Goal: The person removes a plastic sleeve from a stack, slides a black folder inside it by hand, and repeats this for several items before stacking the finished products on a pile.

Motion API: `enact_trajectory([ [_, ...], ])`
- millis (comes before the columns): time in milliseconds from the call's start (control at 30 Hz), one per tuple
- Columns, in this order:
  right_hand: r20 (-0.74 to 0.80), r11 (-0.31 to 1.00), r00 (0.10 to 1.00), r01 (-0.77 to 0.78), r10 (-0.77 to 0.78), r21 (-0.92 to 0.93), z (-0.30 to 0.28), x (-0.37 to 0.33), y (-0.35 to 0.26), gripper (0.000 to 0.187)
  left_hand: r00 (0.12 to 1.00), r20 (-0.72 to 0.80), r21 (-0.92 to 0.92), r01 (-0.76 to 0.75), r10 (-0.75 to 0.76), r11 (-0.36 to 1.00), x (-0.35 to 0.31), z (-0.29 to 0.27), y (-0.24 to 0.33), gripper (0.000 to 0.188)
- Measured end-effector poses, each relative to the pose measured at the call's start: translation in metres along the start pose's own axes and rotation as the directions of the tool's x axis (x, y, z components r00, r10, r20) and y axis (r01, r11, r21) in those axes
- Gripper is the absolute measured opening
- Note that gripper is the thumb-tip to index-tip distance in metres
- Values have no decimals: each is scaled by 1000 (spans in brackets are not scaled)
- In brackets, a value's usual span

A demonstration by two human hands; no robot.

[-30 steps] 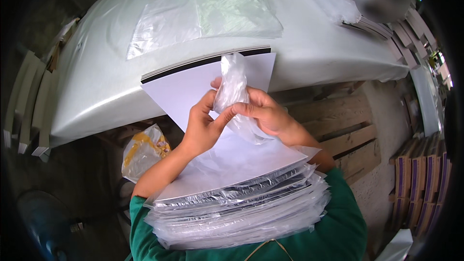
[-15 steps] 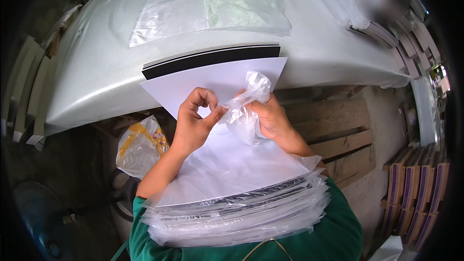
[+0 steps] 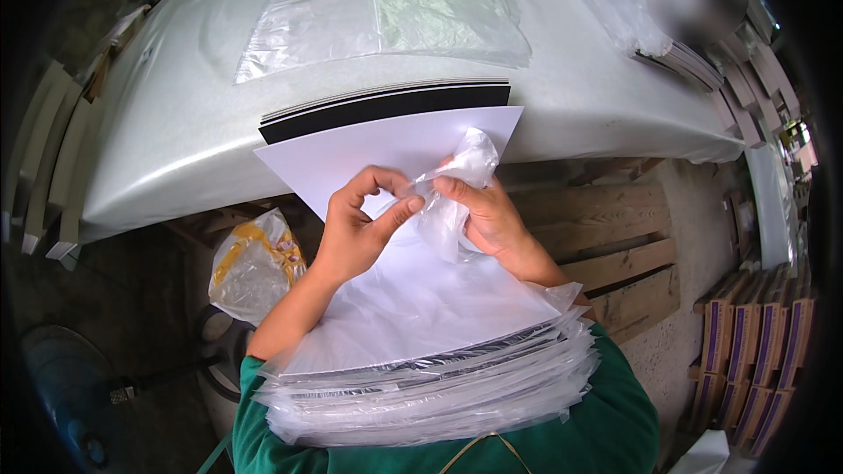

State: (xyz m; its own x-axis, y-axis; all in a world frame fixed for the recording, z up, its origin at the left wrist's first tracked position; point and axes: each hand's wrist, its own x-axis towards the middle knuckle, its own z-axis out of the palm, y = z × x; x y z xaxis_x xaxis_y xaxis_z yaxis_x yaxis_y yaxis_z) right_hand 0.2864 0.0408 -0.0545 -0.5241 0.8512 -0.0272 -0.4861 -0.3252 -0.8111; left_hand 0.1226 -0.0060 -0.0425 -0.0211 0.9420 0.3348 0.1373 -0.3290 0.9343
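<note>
Plastic-covered table [image 3: 606,88] spans upper frame. Centre: right hand [image 3: 489,211] clutches crumpled clear film [image 3: 475,156], left hand [image 3: 362,226] pinching its edge. Film-wrapped stack [image 3: 421,391] lower centre; white sheet [image 3: 386,145] above, not yet wrapped.

Left hand [image 3: 360,219]: near frame centre, fingers curled, thumb and forefinger in a pinch, tips toward the right. Right hand [image 3: 493,218]: just right of centre, fingers bent in a grip, thumb pointing upper left. Hands near each other, apart. Left forearm [image 3: 294,312] slants up from lower left; right forearm [image 3: 543,265] from lower right, its lower part partly hidden.
</note>
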Motion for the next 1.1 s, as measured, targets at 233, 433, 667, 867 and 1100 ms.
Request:
enact_trajectory([
  [233,37,1000,999,16,-17,27,-5,1,4,21,998,-14,73,-62,63,995,1,-1,-6,10],
  [433,20,1000,1000,9,-10,15,-4,-1,2,20,998,63,-12,32,-31,999,-1,1,-3,10],
  [667,2,998,999,49,-49,-48,1,-2,2,22,997,-52,-14,-54,53,998,1,8,-1,15],
  [867,34,1000,999,-2,1,31,-2,-2,5,20,993,98,150,-84,69,985,-3,0,-3,16],
  [1100,243,1000,970,-15,11,14,-14,-11,1,14,993,-53,-298,88,-108,951,-1,1,-2,21],
])
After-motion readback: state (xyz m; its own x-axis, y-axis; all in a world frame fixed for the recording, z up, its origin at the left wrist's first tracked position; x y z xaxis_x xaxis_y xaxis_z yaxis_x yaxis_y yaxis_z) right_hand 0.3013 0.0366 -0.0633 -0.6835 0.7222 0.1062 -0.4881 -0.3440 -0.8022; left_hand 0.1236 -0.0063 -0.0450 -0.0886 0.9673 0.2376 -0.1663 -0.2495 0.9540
